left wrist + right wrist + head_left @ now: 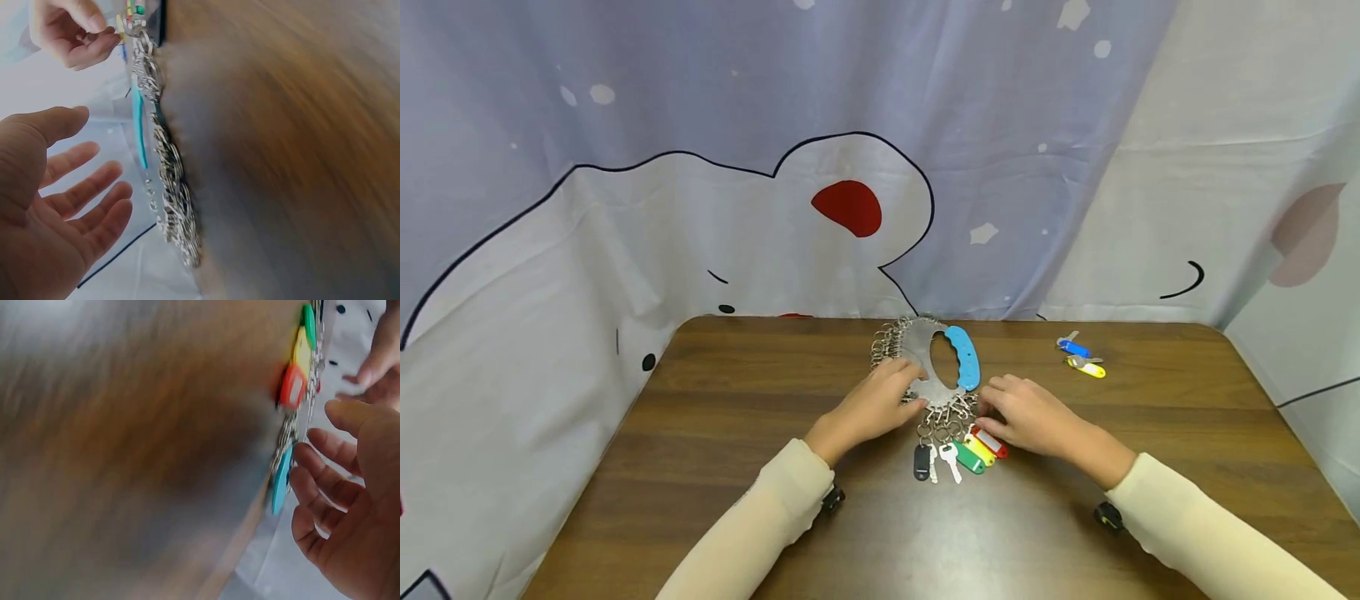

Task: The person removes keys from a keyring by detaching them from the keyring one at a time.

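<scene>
On the table lies a metal key holder plate [919, 340] with a light blue handle [967, 362] and many snap hooks round its edge. My left hand [886, 398] hovers at the plate's left side, fingers loosely spread and holding nothing in the left wrist view. Beside the lower right hooks is my right hand [1030, 417], its bent fingers empty in the right wrist view. From the front hooks hang keys [951, 460] with a black tag [922, 462], a green tag [967, 458], a yellow tag [987, 457] and a red tag [292, 386], the last nearest my right fingertips.
Toward the table's back right lie two loose keys, one with a blue tag [1075, 349] and one with a yellow tag [1093, 371]. A printed curtain [737, 233] hangs right behind the wooden table [737, 400].
</scene>
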### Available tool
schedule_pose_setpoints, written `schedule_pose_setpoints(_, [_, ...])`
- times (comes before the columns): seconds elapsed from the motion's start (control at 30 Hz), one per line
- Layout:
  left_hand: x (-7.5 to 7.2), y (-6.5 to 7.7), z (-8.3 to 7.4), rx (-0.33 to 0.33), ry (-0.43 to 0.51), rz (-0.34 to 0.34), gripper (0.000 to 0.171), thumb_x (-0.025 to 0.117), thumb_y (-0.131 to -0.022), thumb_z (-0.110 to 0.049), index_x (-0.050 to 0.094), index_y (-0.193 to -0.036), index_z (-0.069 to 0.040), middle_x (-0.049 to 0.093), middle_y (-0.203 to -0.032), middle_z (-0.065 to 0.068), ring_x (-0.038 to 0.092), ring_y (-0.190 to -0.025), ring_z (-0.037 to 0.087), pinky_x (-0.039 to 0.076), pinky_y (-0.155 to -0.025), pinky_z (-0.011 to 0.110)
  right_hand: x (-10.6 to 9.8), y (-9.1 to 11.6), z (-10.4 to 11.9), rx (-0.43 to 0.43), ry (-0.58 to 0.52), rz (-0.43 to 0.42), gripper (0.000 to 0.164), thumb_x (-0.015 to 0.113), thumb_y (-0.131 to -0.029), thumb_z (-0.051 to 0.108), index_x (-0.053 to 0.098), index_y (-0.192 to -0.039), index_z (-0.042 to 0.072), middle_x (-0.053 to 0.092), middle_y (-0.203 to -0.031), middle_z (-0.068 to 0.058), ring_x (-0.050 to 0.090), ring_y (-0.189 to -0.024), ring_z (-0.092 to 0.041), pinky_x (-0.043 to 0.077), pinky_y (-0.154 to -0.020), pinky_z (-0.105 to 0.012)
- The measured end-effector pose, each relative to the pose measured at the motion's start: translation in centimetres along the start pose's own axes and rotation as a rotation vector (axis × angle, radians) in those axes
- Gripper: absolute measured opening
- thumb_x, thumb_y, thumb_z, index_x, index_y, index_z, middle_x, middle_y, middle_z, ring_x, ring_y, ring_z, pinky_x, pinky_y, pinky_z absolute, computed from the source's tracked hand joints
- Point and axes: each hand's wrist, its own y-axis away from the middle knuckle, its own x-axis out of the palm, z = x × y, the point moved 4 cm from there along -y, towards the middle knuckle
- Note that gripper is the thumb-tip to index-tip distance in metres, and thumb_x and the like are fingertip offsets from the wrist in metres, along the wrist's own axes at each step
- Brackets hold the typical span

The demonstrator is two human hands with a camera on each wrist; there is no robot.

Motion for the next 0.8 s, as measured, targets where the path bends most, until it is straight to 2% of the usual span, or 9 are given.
schedule_pose_setpoints(0.2, [0.3, -1.0, -0.7, -0.016, 0.053, -0.021, 0.031, 0.068, -0.089, -0.026, 0.066, -0.114, -0.008, 0.062, -0.114, 0.004, 0.053, -0.111, 0.023, 0.049, -0.095, 0.041, 0.7, -0.4, 1.0, 0.017, 0.056, 0.01, 0.024, 0.075, -0.079, 0.037, 0.058, -0.076, 0.02, 0.052, -0.075, 0.007, 0.049, -0.068, -0.015, 0.043, -0.056, -0.035])
schedule_pose_setpoints(0.47, [1.2, -1.9, -1.9, -0.04, 0.077, 0.018, 0.023, 0.068, -0.089, -0.024, 0.068, -0.108, -0.01, 0.062, -0.107, 0.004, 0.051, -0.104, 0.02, 0.05, -0.089, 0.037, 1.4, -0.8, 1.3, 0.037, 0.07, 0.026, 0.03, 0.076, -0.077, 0.037, 0.053, -0.073, 0.018, 0.048, -0.072, 0.006, 0.046, -0.065, -0.016, 0.04, -0.053, -0.034])
schedule_pose_setpoints(0.63, [1.7, -2.4, -2.4, -0.058, 0.112, 0.021, 0.021, 0.069, -0.088, -0.021, 0.068, -0.106, -0.01, 0.062, -0.105, 0.002, 0.052, -0.1, 0.019, 0.049, -0.088, 0.036, 1.8, -0.9, 1.4, 0.053, 0.071, 0.038, 0.029, 0.076, -0.076, 0.033, 0.051, -0.072, 0.018, 0.048, -0.071, 0.006, 0.046, -0.064, -0.017, 0.039, -0.053, -0.033])
schedule_pose_setpoints(0.8, [2.1, -2.6, -2.9, -0.064, 0.14, 0.043, 0.02, 0.069, -0.088, -0.019, 0.069, -0.105, -0.009, 0.063, -0.103, 0.006, 0.053, -0.095, 0.018, 0.05, -0.085, 0.034, 1.7, -0.8, 1.4, 0.052, 0.068, 0.031, 0.019, 0.072, -0.074, 0.019, 0.054, -0.074, 0.017, 0.051, -0.072, 0.004, 0.05, -0.065, -0.019, 0.043, -0.054, -0.036])
